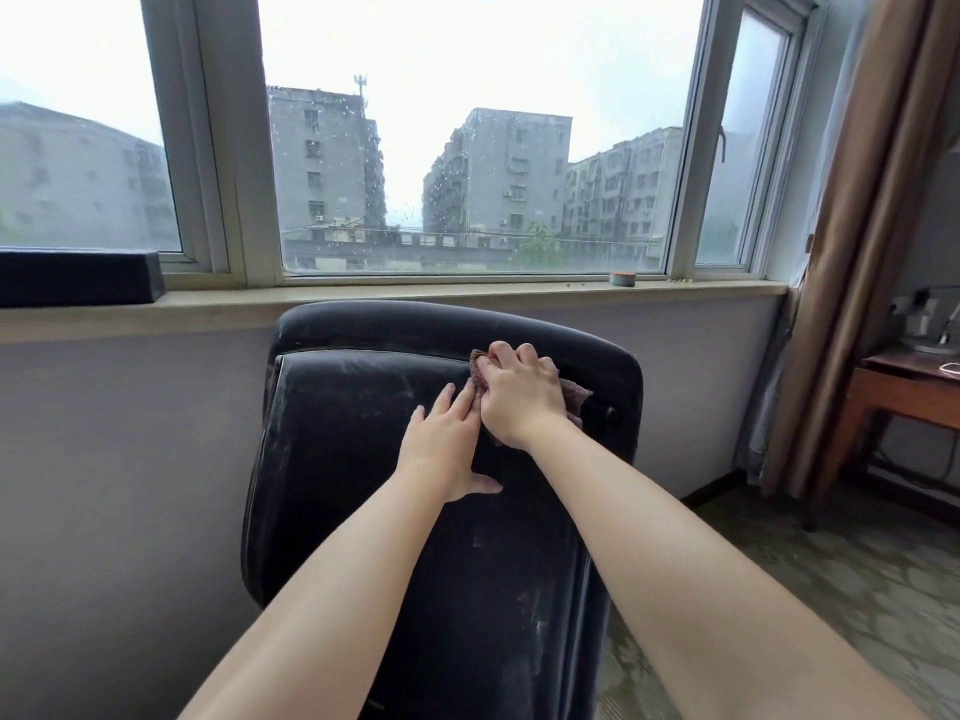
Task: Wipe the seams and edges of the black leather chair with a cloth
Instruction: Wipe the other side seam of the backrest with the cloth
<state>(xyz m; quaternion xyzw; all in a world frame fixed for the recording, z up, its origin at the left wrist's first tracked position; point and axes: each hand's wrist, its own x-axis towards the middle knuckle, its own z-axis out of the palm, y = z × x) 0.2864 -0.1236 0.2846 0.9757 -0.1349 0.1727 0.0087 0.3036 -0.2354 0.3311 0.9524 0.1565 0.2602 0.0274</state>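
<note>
Window-facing upright chair (363,459), cloth (574,394) atop

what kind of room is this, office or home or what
Likely a hotel room or bedroom, upper floor: a wide window facing apartment blocks, a long curtain, and a wooden side table beside the black leather chair.

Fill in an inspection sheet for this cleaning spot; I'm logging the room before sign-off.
Surface: black leather chair back, dusty pale streaks over panel and seams.
Job's things: brownish cloth pressed at the top seam of the chair back.
Clutter: small round object on the windowsill; dark box at sill's left end.
Hands: right hand grips the cloth, fingers curled; left hand flat on the chair back.
Cables: a white cable on the wooden side table.
Surroundings: rain-spotted window, brown curtain, patterned carpet.
</note>
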